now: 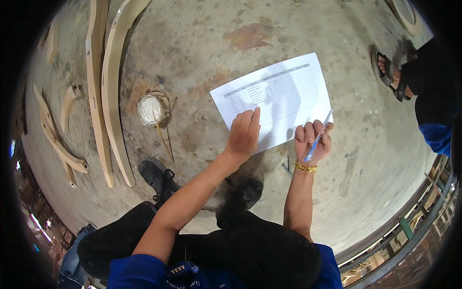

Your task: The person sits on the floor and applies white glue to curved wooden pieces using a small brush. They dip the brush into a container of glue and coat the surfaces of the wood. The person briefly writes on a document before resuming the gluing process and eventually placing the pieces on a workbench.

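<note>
A white sheet of paper (pixel 288 103) with a printed table lies on the concrete floor in front of me, its rows partly filled. My left hand (pixel 244 132) is over the sheet's lower left edge, index finger stretched onto the page and the other fingers bent; it holds nothing that I can see. By the sheet's lower right corner, my right hand (pixel 313 139) is closed around a blue-and-clear pen (pixel 314 146), which slants across the fingers. A gold-coloured bracelet (pixel 306 167) circles my right wrist. Shadows fall across the page.
Long curved wooden pieces (pixel 111 91) lie to the left, with smaller curved pieces (pixel 60 144) beyond. A round container of white stuff (pixel 150 110) stands nearer, a thin stick leaning from it. Another person's sandalled foot (pixel 389 72) is at right. My dark shoes (pixel 156 178) are below.
</note>
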`<state>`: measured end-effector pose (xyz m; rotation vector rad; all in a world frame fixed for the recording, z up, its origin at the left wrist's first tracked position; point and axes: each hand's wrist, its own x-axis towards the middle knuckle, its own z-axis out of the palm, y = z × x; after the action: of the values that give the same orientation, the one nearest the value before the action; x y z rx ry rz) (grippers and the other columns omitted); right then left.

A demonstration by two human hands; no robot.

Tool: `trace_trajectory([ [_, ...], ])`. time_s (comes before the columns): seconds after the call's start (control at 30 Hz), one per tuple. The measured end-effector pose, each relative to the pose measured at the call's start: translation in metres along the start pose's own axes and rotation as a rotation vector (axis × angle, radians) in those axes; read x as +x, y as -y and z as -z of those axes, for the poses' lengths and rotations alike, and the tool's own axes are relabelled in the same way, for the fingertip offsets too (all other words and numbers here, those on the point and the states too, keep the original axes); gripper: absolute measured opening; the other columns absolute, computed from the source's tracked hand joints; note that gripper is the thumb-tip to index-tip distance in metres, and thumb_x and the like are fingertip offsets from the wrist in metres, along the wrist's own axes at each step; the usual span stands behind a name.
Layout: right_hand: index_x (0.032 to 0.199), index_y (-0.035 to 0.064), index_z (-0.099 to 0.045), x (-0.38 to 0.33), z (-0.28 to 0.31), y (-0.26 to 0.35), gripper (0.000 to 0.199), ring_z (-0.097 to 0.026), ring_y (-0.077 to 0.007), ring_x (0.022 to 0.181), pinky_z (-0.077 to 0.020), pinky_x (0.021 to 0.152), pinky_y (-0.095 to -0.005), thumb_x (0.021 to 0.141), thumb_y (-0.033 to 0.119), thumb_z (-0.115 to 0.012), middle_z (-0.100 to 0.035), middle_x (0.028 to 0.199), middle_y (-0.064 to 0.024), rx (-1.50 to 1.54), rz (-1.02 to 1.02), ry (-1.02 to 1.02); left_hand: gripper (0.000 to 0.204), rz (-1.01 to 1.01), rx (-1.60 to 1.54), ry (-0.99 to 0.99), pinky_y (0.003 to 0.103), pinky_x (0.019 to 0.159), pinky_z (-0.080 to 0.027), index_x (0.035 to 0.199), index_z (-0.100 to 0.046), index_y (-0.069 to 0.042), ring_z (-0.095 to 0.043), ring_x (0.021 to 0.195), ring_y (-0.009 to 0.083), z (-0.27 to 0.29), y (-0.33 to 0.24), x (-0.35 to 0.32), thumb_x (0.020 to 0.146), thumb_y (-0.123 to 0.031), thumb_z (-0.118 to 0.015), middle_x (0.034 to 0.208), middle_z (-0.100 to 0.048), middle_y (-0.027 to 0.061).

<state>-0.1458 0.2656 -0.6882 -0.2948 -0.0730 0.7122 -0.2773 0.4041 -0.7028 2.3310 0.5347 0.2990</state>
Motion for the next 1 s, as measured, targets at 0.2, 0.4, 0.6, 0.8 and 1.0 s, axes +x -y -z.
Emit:
trace_trajectory([
  [0.2,0.124,0.0152,-0.057,0.006,0.013,-0.01,0.043,-0.052,-0.0149,0.071,-0.0344,0.062,-0.0297,0.083,0.006,-0.051,-0.067,0.111,-0.0062,0.16,-0.102,-0.017,0.042,0.06,0.058,0.029,0.038,0.073,-0.041,0.123,-0.047,0.012,-0.05,0.083,0.03,-0.001,0.003,0.001,0.081,0.003,-0.049,0.093,-0.052,0.0166],
  [0.4,0.117,0.0137,-0.057,0.007,0.041,-0.01,0.031,-0.05,-0.0148,0.074,-0.0357,0.065,-0.0308,0.087,0.006,-0.056,-0.067,0.101,-0.0041,-0.176,-0.096,0.014,0.045,0.096,0.116,0.031,0.039,0.071,-0.04,0.124,-0.046,0.012,-0.05,0.082,0.0288,-0.006,-0.007,0.006,0.08,0.005,-0.048,0.092,-0.053,0.0151],
  [0.6,0.12,0.0136,-0.058,0.005,0.047,-0.011,0.031,-0.049,-0.0152,0.074,-0.036,0.066,-0.0311,0.089,0.011,-0.056,-0.066,0.096,-0.0047,-0.158,-0.088,0.009,0.047,0.116,0.157,0.019,0.039,0.07,-0.04,0.126,-0.046,0.012,-0.05,0.082,0.028,-0.006,-0.011,0.006,0.079,0.005,-0.049,0.091,-0.053,0.0143],
  [0.8,0.12,0.0136,-0.059,0.005,0.047,-0.011,0.031,-0.049,-0.0163,0.074,-0.0364,0.066,-0.0315,0.089,0.012,-0.056,-0.066,0.095,-0.0056,-0.152,-0.103,0.01,0.051,0.123,0.237,0.046,0.038,0.066,-0.038,0.126,-0.046,0.012,-0.05,0.079,0.0265,-0.005,-0.013,0.01,0.076,0.003,-0.05,0.088,-0.052,0.0121],
  [1.0,0.113,0.0145,-0.056,0.006,0.043,-0.011,0.023,-0.048,-0.0126,0.075,-0.0345,0.067,-0.0288,0.09,0.013,-0.056,-0.068,0.099,-0.0034,-0.173,-0.115,0.02,0.058,0.077,0.248,0.016,0.036,0.062,-0.035,0.127,-0.046,0.013,-0.048,0.075,0.0244,-0.006,-0.011,0.012,0.071,0.002,-0.054,0.084,-0.048,0.0105],
])
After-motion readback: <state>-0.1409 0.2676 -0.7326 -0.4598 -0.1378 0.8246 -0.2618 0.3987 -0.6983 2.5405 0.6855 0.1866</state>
